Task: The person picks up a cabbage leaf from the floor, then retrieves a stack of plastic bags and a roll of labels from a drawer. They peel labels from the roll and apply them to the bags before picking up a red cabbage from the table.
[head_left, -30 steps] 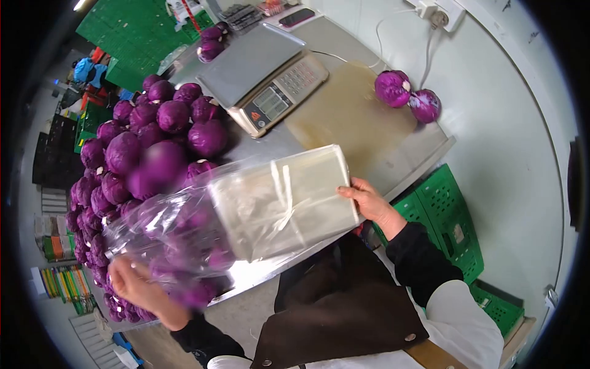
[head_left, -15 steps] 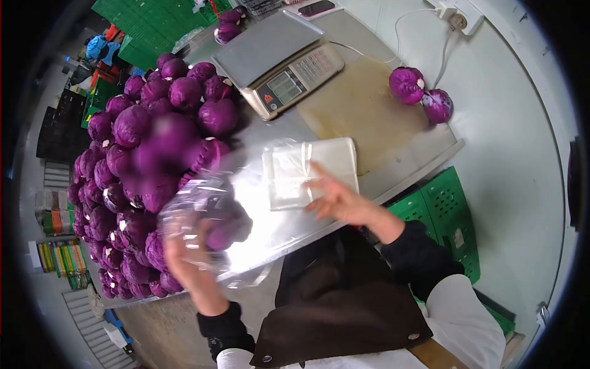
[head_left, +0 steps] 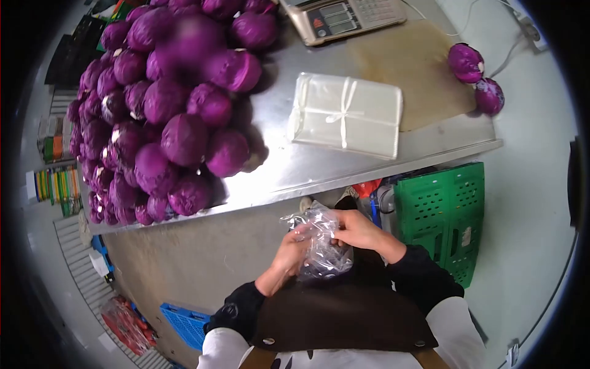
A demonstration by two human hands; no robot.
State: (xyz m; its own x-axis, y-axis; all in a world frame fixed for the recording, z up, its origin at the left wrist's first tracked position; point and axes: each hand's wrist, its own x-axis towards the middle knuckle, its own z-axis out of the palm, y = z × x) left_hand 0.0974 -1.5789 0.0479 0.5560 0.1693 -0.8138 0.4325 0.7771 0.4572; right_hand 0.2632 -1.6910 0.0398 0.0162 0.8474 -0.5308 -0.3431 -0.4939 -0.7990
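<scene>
While both hands work close in front of the dark apron (head_left: 344, 317), a crumpled clear plastic bag (head_left: 327, 252) sits between them, below the near edge of the steel table (head_left: 279, 178). From where I stand, the left hand (head_left: 287, 253) has the bag's left side, fingers curled narrowly into the film, and the right hand (head_left: 362, 231) pinches its upper right part between thumb and fingers. So the bag lies right in the grip, touching both hands, its bulk hanging just below the fingers. Something dark shows through the film, but I can't tell whether it is inside or behind.

As for writing, the scale (head_left: 335, 23) carries a small reddish-orange mark beside its display windows, and its keypad has printed keys; the lettering is too small for me to read. A pale label (head_left: 467, 235) on the green crate (head_left: 430, 215) is just as illegible, and so is a faint mark on the black left cuff (head_left: 233, 313).

On the table, a flat packet of clear bags (head_left: 369, 132), tied crosswise with white ribbon, rests near the front edge. To its left rises a heap of red cabbages (head_left: 184, 138); to its right, well apart, a pair of cabbages (head_left: 466, 63) sit touching near the wall.
</scene>
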